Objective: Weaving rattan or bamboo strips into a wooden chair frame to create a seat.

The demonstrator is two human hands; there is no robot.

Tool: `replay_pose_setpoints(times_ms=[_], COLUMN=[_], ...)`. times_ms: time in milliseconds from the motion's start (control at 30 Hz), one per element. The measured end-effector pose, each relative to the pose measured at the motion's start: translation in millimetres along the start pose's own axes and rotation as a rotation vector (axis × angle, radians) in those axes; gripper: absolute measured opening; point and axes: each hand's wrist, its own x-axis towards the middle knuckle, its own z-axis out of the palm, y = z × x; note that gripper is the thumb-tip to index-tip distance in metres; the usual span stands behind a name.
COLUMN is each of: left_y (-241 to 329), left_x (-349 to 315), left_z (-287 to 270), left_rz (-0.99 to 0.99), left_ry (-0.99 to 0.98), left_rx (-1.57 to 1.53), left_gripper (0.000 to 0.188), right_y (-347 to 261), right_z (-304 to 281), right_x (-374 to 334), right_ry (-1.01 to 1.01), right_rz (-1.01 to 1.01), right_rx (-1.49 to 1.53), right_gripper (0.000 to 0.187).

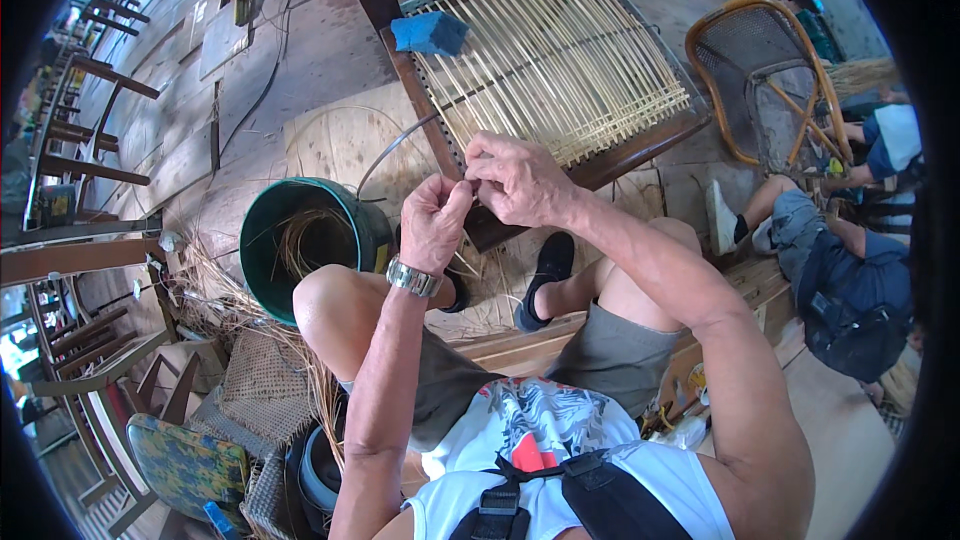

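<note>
The 2 hands meet just beside the near left corner of a wooden frame (640,153), which lies in front, with many pale cane strands (540,60) stretched across it. The left hand (434,218), wearing a metal watch (412,278), has bent fingers, with thumb and fingertip close together. The right hand (520,180) is also curled, its fingertips next to those of the left. Whether either hand grasps something small there, I cannot tell, because the fingers hide this place. A blue block (430,33) rests at the left side of the frame. To the left stands a green bucket (374,238) containing coiled strands (297,240).
</note>
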Motion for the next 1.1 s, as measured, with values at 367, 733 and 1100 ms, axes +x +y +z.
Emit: replay_pose_setpoints(times_ms=[367, 733, 1100], left_y=[11, -9, -12], left_x=[-11, -10, -9], left_z=[-10, 2, -4], left_rz=[-0.043, -0.015, -0.144], left_ry=[-0.031, 0.066, 0.065], left_rx=[0.107, -0.148, -0.201], left_gripper=[0.027, 0.024, 0.024], right_y=[26, 9, 16], right_z=[-31, 8, 1], right_x=[16, 4, 0], right_ry=[-0.283, -0.058, 0.044], right_rz=[0.132, 0.247, 0.154], right_rx=[0.162, 0.074, 0.173], right_gripper=[0.024, 0.017, 0.015])
